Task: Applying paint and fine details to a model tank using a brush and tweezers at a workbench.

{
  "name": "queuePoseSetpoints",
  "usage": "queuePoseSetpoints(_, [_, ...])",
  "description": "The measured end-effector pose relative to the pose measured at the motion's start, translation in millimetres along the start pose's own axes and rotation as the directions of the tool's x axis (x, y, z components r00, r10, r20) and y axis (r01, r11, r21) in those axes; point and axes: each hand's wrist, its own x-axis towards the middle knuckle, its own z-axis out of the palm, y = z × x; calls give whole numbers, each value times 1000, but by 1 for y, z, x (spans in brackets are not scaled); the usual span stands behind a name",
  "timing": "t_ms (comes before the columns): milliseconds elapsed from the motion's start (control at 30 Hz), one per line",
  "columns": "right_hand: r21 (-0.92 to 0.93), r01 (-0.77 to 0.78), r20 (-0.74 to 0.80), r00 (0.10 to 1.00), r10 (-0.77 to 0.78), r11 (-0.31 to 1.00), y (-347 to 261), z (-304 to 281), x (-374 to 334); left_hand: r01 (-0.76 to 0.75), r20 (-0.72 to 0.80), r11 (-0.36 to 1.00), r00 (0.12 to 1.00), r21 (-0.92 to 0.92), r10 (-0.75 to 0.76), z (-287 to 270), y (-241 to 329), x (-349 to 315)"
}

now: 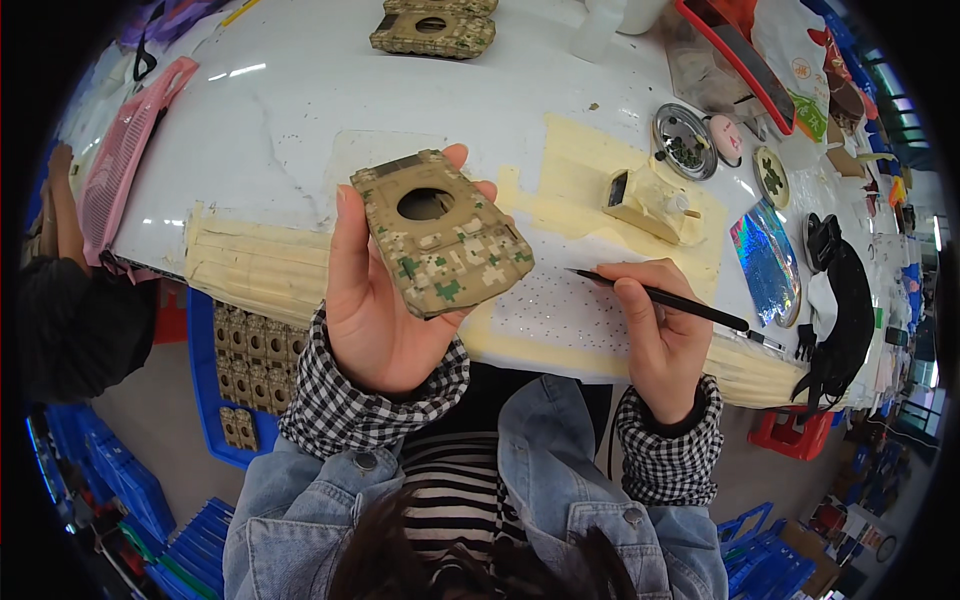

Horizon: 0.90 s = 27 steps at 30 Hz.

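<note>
My left hand [372, 345] holds up a toy tank hull [470, 255], its fingers and thumb at the edges. The hull is tan with green and brown pixel camouflage and has a round hole in its top. Pinched in my right hand [668, 345] is a black pen-shaped tool [690, 306] with a thin pointed tip. That tip is apart from the hull, over a white sheet [545, 312] sprinkled with tiny dark specks. Behind the right hand rests a cream, tape-covered block [650, 205].
More camouflaged hulls [432, 40] lie at the far edge. Rightward are a round metal dish [662, 128], shiny foil [763, 262] and a black strap [852, 300]. A pink basket [128, 165] stands left, near another person [85, 320]. Below the table, a blue tray [214, 415] holds several hulls.
</note>
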Motion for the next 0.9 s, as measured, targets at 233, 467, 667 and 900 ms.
queuePoseSetpoints(233, [2, 5, 3, 1000, -5, 1000, 2, 0, -1, -12, -25, 1000, 1000, 2, 12, 1, -2, 0])
queuePoseSetpoints(467, [17, 7, 4, 1000, -7, 1000, 0, 0, 0, 12, 17, 1000, 1000, 21, -12, -1, 0, 0])
queuePoseSetpoints(667, [25, 0, -2, 1000, 0, 1000, 1, 0, -1, 12, 16, 1000, 1000, 23, -12, 0, 0, 0])
queuePoseSetpoints(900, [28, -6, 13, 1000, 5, 1000, -1, -3, -2, -20, -23, 1000, 1000, -8, 20, 2, -2, 0])
